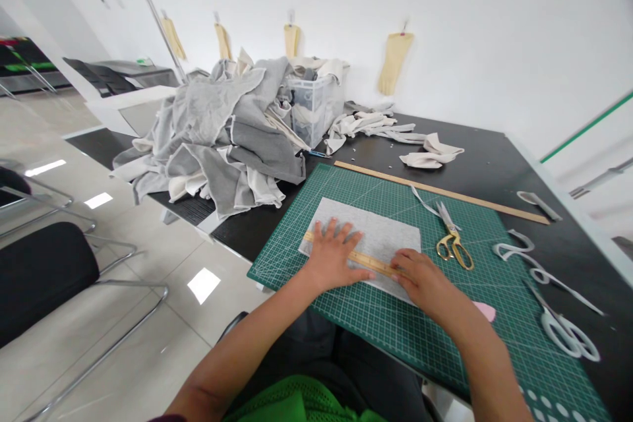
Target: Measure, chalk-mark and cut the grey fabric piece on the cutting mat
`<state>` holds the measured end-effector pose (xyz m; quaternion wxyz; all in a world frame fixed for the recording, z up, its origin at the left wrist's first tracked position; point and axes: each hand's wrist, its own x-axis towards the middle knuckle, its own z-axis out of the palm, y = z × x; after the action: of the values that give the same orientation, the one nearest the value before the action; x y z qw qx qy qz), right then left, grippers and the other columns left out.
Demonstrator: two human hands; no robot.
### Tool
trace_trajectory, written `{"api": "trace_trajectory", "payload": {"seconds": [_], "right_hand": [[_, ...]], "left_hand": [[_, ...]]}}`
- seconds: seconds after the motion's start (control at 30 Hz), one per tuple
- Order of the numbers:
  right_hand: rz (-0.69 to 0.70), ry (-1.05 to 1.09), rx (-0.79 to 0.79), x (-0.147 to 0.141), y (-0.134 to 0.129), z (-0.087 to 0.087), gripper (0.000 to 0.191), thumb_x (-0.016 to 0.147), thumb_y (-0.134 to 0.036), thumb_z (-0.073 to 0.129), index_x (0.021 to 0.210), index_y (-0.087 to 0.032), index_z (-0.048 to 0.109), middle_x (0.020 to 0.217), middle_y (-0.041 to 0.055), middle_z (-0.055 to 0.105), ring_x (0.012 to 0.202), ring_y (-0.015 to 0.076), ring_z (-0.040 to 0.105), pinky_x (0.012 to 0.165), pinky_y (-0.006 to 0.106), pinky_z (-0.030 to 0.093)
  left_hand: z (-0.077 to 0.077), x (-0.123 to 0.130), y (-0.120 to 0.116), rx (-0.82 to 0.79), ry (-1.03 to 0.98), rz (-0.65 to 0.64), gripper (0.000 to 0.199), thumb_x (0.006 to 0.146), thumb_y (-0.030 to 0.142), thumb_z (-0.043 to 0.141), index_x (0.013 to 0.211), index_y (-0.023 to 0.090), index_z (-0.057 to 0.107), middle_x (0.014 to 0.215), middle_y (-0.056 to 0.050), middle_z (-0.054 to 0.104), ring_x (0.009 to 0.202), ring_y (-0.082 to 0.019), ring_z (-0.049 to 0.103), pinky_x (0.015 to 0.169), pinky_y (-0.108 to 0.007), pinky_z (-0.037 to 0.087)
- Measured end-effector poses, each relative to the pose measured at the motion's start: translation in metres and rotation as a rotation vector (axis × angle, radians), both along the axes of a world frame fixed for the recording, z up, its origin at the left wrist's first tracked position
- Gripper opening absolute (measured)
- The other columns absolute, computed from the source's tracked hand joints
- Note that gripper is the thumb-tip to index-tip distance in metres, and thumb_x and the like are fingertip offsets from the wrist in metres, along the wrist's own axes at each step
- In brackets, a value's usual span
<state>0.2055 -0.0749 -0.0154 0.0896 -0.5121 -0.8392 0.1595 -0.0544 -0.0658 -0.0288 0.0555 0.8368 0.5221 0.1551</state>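
A light grey piece of fabric lies flat on the green cutting mat. Across the fabric runs a short wooden ruler. My left hand presses on the ruler and fabric with its fingers spread. At the ruler's right part, my right hand has its fingers curled and pressed together round the ruler's edge. Gold-handled scissors rest on the mat to the right of the fabric, beside a thin white strip. Something pink shows partly behind my right forearm.
A long wooden ruler lies along the mat's far edge. White-handled scissors and curled fabric strips are at the right. A large heap of grey fabric and a clear plastic bin stand at the back left.
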Motion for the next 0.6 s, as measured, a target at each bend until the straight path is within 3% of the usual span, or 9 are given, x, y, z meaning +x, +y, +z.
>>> {"api": "trace_trajectory", "payload": {"seconds": [0.27,0.6], "right_hand": [[-0.013,-0.041,-0.005,-0.0015,-0.0029,0.0056,0.026,0.093,-0.017,0.053,0.11,-0.022,0.071,0.125,0.0141,0.064,0.111,0.0303,0.063,0.099,0.047,0.051],[-0.013,-0.061,-0.006,-0.0016,-0.003,0.004,0.028,0.093,-0.018,0.053,0.114,-0.023,0.071,0.128,0.0141,0.064,0.113,0.0303,0.062,0.099,0.046,0.051]], "left_hand": [[-0.0008,-0.0001,0.0002,0.026,0.007,-0.005,0.096,0.074,0.09,0.055,0.152,0.034,0.045,0.161,-0.005,0.04,0.152,-0.045,0.021,0.122,-0.071,0.01],[0.0012,-0.002,0.0,0.01,0.004,-0.012,0.094,0.077,0.09,0.051,0.153,0.034,0.043,0.162,-0.005,0.04,0.152,-0.045,0.02,0.121,-0.073,0.01]]}}
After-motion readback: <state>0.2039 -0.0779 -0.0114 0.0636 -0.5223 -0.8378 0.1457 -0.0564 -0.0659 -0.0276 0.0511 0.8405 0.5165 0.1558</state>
